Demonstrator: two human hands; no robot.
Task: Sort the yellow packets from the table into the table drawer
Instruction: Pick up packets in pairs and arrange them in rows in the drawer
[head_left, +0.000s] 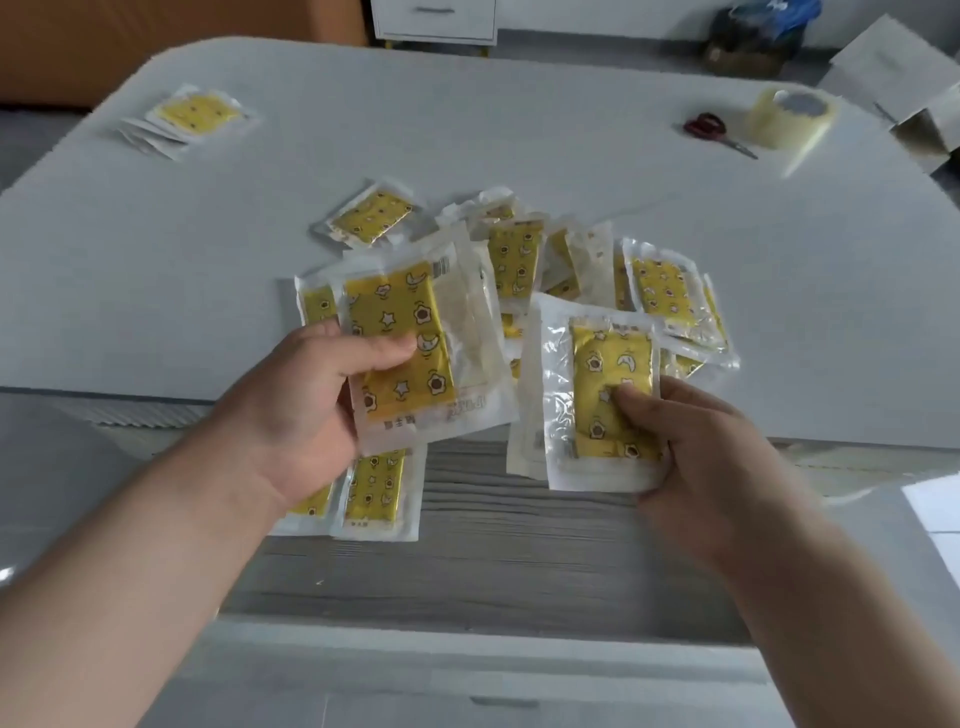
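Yellow packets in clear wrappers lie in a loose pile (597, 270) near the white table's front edge (156, 291). My left hand (317, 400) grips a yellow packet (400, 343), thumb on top, held above the open drawer's left part. My right hand (696, 447) holds another yellow packet (597, 395) over the drawer's right part. The open drawer (519, 561) has a grey wood-grain bottom. Two packets (374, 491) lie flat in its back left corner, partly hidden by my left wrist.
A single packet (371, 215) lies just behind the pile, and a small stack of packets (192, 114) sits at the table's far left. Red-handled scissors (714, 130) and a roll of clear tape (789, 117) rest at the far right. Cardboard boxes (904, 88) stand beyond.
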